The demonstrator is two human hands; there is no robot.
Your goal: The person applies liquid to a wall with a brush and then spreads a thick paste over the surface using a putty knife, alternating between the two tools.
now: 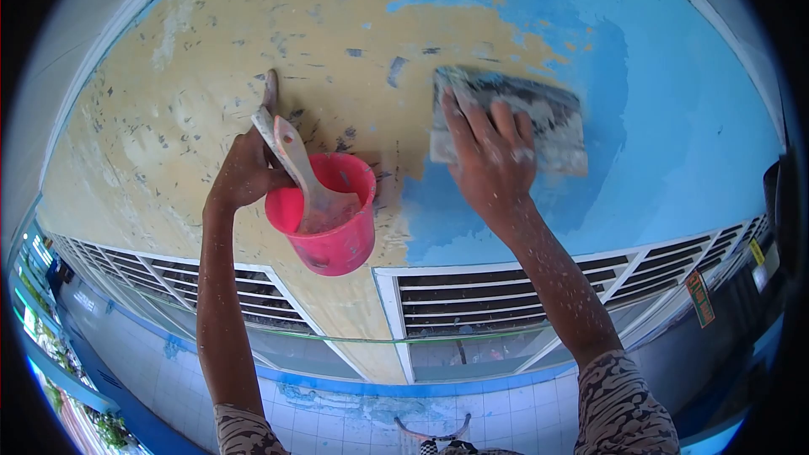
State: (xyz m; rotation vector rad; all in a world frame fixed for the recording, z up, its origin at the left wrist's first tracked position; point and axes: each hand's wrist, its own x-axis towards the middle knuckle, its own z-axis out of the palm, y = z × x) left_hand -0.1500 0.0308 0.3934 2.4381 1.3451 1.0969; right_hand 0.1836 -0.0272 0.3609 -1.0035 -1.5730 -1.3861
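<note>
My left hand (243,170) grips the rim of a small pink bucket (333,244), with one finger stretched up along the wall. A pale, flat-handled brush or scraper (308,177) leans in the bucket; its working end is partly hidden. Another whitish handle (264,128) shows beside it, close to my fingers. My right hand (497,160) is on a flat rectangular blade (556,131), grey and smeared with putty. Its fingers lie spread over the blade's back, and the blade is against the wall (371,59), where tan meets blue paint.
Below the painted area, slatted window vents (480,291) run across in white frames. A thin green line (354,339) crosses in front of them. White tiles (497,413) lie at the bottom. At the right hangs a small sign (700,299).
</note>
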